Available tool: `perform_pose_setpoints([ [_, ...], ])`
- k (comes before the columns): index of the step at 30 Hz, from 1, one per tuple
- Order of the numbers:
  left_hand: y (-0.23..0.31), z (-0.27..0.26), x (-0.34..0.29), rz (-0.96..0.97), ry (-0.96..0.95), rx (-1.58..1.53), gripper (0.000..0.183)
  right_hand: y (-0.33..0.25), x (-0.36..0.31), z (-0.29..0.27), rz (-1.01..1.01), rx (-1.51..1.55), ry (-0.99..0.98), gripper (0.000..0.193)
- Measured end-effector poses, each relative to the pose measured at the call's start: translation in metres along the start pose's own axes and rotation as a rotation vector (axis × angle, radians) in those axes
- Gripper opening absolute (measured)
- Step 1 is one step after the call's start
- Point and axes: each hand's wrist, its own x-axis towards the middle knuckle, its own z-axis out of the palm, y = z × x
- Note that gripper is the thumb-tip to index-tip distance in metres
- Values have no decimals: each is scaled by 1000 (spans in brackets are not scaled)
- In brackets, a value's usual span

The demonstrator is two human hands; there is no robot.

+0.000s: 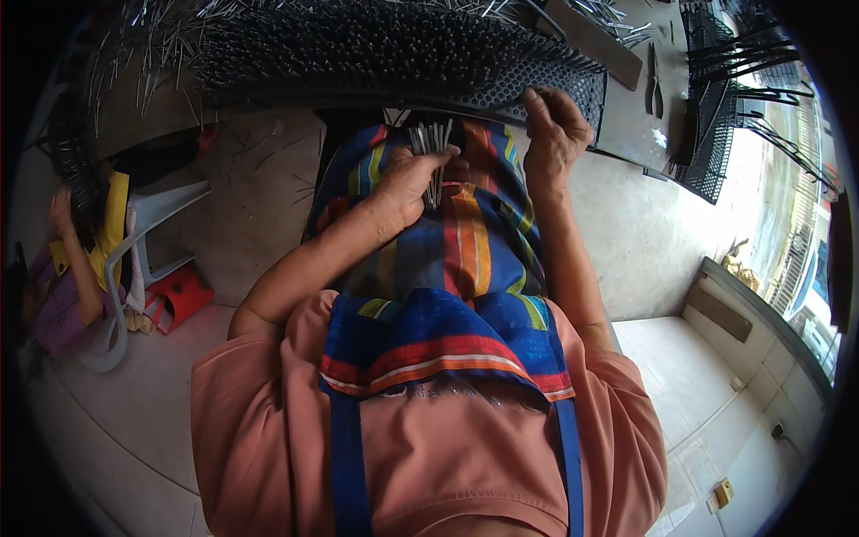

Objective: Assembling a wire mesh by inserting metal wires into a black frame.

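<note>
My left hand point(410, 182) is closed around a bundle of thin grey metal rods point(434, 139), held upright over the striped apron on my lap. Raised to the right, my right hand point(558, 139) has its thumb and forefinger drawn together at the front edge of a black perforated tray point(586, 97). Whatever those fingertips hold, if anything, is too small to make out. Dense rows of thin dark rods point(358, 49) stand upright in the tray's holes. At its right end, part of the hole pattern shows bare.
Loose metal rods point(165, 45) lie scattered on the table's left side. A dark flat board point(595, 45) and a plier-like tool point(656, 85) lie to the right, near black mesh racks point(707, 161). At left, another person point(72, 268) sits beside a light plastic chair point(114, 277) and a red bag point(186, 300).
</note>
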Motion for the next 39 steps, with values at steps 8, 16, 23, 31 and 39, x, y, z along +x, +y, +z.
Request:
perform_pose_setpoints([
  [8, -9, -9, 4, 36, -86, 56, 16, 2, 15, 7, -479, -388, -53, 8],
  [16, -3, -7, -5, 91, -32, -9, 13, 0, 13, 11, -478, -475, -24, 8],
  [23, 3, -13, -11, 233, 29, -60, 14, 8, 5, 13, -442, -656, -68, 12],
  [31, 24, -39, 1, 474, 261, -136, 12, 8, 4, 2, -596, -824, -130, 13],
  [39, 51, -45, 6, 479, 279, -252, 15, 43, 55, -111, -196, -1127, 455, 48],
])
